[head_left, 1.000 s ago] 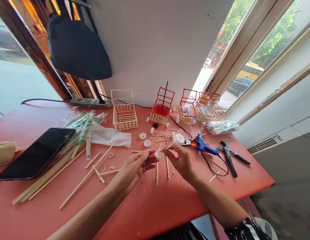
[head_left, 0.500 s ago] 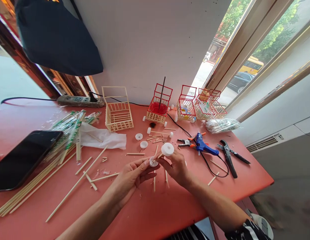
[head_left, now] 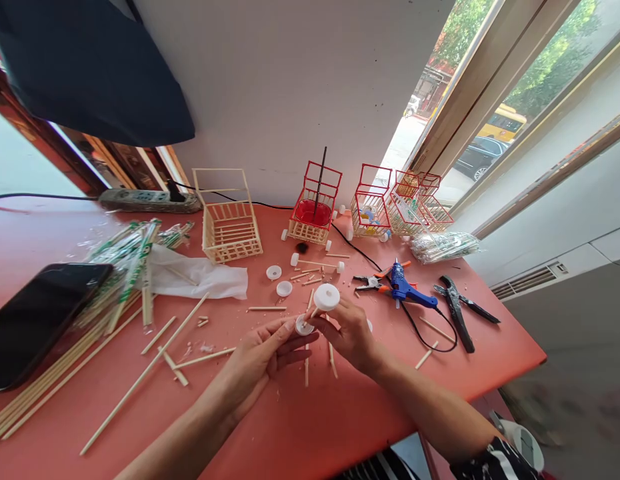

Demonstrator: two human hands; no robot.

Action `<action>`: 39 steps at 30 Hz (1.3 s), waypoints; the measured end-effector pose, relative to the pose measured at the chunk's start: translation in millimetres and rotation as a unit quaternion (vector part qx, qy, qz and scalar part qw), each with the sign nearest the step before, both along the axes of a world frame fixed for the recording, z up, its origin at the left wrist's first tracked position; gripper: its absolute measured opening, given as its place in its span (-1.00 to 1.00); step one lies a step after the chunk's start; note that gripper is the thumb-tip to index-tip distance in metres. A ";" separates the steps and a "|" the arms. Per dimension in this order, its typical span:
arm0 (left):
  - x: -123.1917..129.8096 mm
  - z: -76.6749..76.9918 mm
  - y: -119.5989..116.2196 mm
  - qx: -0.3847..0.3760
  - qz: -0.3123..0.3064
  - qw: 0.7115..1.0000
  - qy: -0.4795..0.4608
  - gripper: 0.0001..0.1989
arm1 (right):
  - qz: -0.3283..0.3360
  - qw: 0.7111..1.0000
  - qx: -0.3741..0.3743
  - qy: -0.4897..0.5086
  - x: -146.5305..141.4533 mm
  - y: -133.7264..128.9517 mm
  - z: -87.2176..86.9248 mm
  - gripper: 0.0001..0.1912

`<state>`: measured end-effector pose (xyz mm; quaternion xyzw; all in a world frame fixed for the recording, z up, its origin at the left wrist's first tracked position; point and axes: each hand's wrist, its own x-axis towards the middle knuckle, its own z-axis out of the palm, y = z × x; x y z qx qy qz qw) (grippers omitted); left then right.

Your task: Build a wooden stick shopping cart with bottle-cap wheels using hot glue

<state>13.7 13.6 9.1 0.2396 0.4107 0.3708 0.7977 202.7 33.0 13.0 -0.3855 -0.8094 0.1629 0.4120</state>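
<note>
Between thumb and fingers, my left hand (head_left: 270, 350) pinches a white bottle cap (head_left: 304, 325), its hollow side facing up. My right hand (head_left: 353, 333) grips a short wooden stick (head_left: 315, 312) that carries another white cap (head_left: 327, 297) on its upper end. The stick's lower end reaches into the cap in my left hand; whether it is fixed there I cannot tell. Two loose white caps, one (head_left: 274, 272) behind the other (head_left: 285, 289), lie beyond my hands. Farther back rests a stick axle (head_left: 317, 264) with a white cap at each end.
A blue glue gun (head_left: 410, 290), orange-handled pliers (head_left: 373, 283) and black cutters (head_left: 457, 313) lie on the right. Small stick carts, one bare (head_left: 230, 230) and one red-trimmed (head_left: 315, 210), stand along the wall. Wrapped chopsticks (head_left: 135, 260) and a phone (head_left: 45, 320) are on the left.
The view has shifted slightly. My hands stay together, still holding the caps and stick, with the upper cap tilted a little differently.
</note>
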 end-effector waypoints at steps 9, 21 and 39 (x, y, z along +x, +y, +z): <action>-5.8 -9.6 2.0 -0.005 -0.059 0.998 -0.012 -0.44 | -0.004 1.000 0.024 -0.009 -0.3 -0.2 2.9 -0.75; -0.9 -3.0 -0.9 -0.006 -0.029 0.999 0.017 -0.38 | 0.008 1.000 -0.002 -0.008 -0.8 0.3 2.2 -0.75; -3.7 -2.6 1.6 -0.008 -0.043 0.999 -0.013 -0.43 | -0.005 1.000 0.008 0.008 2.3 -0.1 4.2 -0.79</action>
